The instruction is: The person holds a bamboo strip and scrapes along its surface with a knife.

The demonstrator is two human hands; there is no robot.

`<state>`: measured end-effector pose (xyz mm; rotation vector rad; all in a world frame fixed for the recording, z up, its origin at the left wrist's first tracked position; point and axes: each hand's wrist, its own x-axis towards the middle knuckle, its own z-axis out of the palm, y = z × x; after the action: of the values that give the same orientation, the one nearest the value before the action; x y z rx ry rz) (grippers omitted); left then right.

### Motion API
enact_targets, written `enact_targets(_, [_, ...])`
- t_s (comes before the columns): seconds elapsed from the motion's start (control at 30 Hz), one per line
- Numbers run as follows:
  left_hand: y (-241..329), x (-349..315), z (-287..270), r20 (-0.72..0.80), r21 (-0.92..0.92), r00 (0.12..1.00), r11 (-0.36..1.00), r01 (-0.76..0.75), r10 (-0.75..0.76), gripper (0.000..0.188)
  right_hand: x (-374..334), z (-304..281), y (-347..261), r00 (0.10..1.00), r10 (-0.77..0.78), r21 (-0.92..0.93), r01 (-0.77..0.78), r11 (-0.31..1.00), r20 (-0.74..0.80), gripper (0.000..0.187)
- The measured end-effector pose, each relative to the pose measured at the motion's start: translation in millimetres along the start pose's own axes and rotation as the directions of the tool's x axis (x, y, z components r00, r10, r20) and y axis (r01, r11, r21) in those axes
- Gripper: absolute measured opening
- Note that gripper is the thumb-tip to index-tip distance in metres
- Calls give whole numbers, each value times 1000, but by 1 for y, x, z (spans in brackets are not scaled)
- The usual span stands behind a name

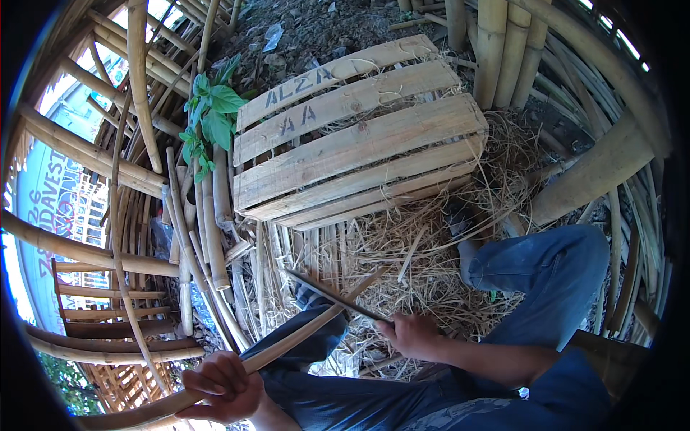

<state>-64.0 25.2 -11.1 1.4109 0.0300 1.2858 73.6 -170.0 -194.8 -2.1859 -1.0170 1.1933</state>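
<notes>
My left hand (224, 388) is closed around a long, curved bamboo strip (298, 321) at the lower left. The strip runs up and to the right between my knees, its thin end beyond the blade. Closed on its handle, my right hand (411, 335) holds a long, narrow knife (334, 296). Its dark blade points up and left and crosses the strip near the strip's far end. The handle itself is hidden in my fist. Whether the edge bites into the bamboo I cannot tell.
An upturned slatted wooden crate (359, 144) stands ahead. Dry shavings (438, 309) cover the ground around my feet. Bamboo poles (208, 215) lie at the left beside a leafy green plant (213, 115). A bamboo lattice (100, 251) rises at the left, and thick posts (503, 54) stand at the far right.
</notes>
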Motion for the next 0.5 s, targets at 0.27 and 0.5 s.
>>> enact_targets(0.27, [0, 2, -2, -17, 15, 1000, 1000, -11, 11, 57, -2, 2, -2, 990, -131, -53, 128, 990, -55, 62])
enact_targets(0.5, [1, 3, -3, 32, -36, 999, 999, 9, -8, 56, 7, -1, 8, 990, 48, -36, -53, 998, -132, 63])
